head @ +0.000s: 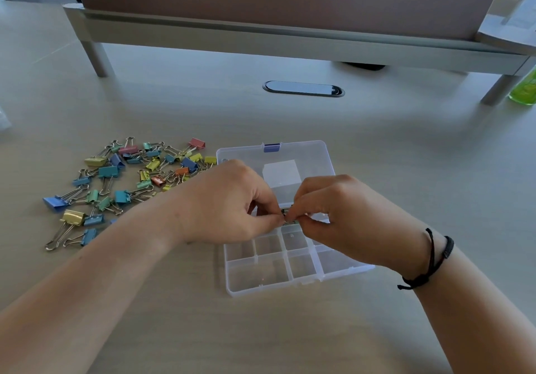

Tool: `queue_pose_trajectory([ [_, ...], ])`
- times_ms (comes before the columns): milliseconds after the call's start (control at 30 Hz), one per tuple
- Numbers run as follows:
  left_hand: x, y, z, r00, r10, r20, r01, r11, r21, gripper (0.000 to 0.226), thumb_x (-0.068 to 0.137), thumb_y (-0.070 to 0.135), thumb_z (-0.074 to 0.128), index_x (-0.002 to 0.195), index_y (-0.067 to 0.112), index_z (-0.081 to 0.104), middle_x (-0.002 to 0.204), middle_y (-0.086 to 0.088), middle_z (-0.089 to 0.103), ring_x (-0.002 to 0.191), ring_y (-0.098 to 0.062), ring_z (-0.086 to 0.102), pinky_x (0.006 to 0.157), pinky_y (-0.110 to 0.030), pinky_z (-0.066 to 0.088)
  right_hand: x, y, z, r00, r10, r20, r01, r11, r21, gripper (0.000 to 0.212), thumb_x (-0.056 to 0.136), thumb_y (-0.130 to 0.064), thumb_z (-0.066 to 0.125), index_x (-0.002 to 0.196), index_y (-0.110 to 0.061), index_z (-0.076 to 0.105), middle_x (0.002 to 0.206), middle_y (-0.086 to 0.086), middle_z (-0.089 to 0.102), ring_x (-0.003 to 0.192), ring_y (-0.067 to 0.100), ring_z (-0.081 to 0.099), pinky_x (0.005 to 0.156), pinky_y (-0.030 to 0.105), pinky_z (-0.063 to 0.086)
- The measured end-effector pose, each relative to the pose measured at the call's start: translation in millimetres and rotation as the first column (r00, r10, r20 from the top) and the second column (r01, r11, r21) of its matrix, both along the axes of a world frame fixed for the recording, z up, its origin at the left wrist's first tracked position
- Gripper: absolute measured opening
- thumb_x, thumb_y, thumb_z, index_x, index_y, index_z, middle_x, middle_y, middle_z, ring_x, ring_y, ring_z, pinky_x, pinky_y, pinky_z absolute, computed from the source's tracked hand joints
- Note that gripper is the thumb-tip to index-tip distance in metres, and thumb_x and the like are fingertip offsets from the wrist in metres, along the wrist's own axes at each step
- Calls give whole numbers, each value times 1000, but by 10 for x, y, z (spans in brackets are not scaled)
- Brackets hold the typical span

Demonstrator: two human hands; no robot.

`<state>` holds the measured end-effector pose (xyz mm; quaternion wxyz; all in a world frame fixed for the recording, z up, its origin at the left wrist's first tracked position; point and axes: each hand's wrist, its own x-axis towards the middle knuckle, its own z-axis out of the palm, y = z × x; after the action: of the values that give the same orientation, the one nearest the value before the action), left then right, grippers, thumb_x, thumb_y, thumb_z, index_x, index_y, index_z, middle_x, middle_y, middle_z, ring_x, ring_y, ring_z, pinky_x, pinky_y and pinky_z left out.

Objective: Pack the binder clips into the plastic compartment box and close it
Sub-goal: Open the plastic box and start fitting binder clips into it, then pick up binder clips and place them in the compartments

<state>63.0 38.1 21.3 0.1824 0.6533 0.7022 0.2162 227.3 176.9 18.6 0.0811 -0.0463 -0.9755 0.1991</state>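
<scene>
Both hands meet over the open plastic compartment box (290,260). Left hand (229,202) and right hand (342,217) each pinch one small binder clip (288,216) between curled fingertips, above the box's middle compartments. Loose binder clips (127,182), mixed colours, lie heaped on the worktop (290,336) left of the box. No legible writing anywhere.

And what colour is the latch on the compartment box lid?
Blue, on the latch at the lid's far edge; head view.

Bare forearms, no sleeves; a black cord bracelet (432,260) wraps the right wrist.
</scene>
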Motion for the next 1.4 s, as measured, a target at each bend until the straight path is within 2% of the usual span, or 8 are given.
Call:
queue_pose_trajectory([
  [133, -5, 13, -20, 999, -17, -27, 18, 999, 37, 10, 87, 35, 71, 87, 30, 79, 72, 16, 69, 69, -11, 62, 61, -28, 49, -14, -49, -12, 1000, -6, 21, 4, 995, 99, 23, 85, -11, 62, 94, -26, 78, 89, -10, 65, 73, 13, 59, 64, 32, 52],
  [267, -4, 21, -20, 999, -8, -38, 9, 999, 36, 9, 86, 35, 72, 86, 30, 79, 71, 21, 68, 70, -6, 62, 60, -17, 46, 6, 0, 6, 999, -16, 40, 13, 997, 71, 21, 91, -15, 62, 99, -28, 77, 95, -15, 62, 78, 9, 60, 69, 27, 50],
  [467, -9, 16, -26, 999, 8, -39, -7, 1000, 29, 9, 84, 40, 74, 84, 32, 78, 73, 22, 68, 71, -5, 62, 60, -16, 45, 11, 89, -35, 997, -29, 70, 31, 999, -27, 13, 87, -27, 71, 97, -33, 78, 91, -19, 56, 79, -3, 51, 66, 8, 36],
  [733, -67, -8, -36, 991, 34, -128, -33, 999, 6, 12, 85, 41, 73, 95, 37, 77, 80, 21, 67, 77, -5, 60, 69, -28, 51, 4, 74, -75, 994, -99, 50, 102, 993, -67, 12, 82, -32, 72, 92, -37, 76, 83, -18, 58, 79, 5, 55, 63, 13, 41],
  [1000, -63, -78, 40, 976, 33, -217, -34, 999, -2, 24, 92, 40, 64, 115, 39, 72, 94, 24, 65, 86, 0, 56, 77, -21, 48, -11, 10, -57, 987, -149, 67, 149, 989, 0, 6, 85, -39, 68, 89, -38, 73, 75, -16, 58, 71, 6, 57, 65, 30, 52],
  [1100, -231, -289, 119, 985, 104, -135, -102, 995, 23, 25, 91, 38, 66, 116, 39, 71, 95, 23, 69, 85, -1, 63, 75, -20, 50, 5, -2, -1, 980, -183, 73, 178, 982, 67, 13, 83, -51, 62, 86, -41, 70, 74, -20, 56, 68, 4, 57, 63, 29, 53],
  [1267, -827, -774, 164, 918, 394, -53, -383, 913, 142, 20, 87, 29, 74, 106, 37, 75, 70, 17, 65, 64, 3, 58, 57, -11, 39, -213, -195, 161, 982, -165, 87, 155, 981, 113, 22, 81, -58, 54, 84, -41, 69, 75, -20, 57, 70, 2, 58, 62, 23, 51],
  [1400, -1326, -1021, 75, 837, 533, -127, -510, 842, 174, 23, 89, 25, 71, 111, 32, 73, 88, 14, 69, 74, 2, 59, 66, -15, 42, -729, -513, 255, 996, -54, 77, 47, 994, 94, 19, 86, -52, 61, 102, -42, 66, 83, -22, 54, 76, 0, 56, 65, 12, 43],
])
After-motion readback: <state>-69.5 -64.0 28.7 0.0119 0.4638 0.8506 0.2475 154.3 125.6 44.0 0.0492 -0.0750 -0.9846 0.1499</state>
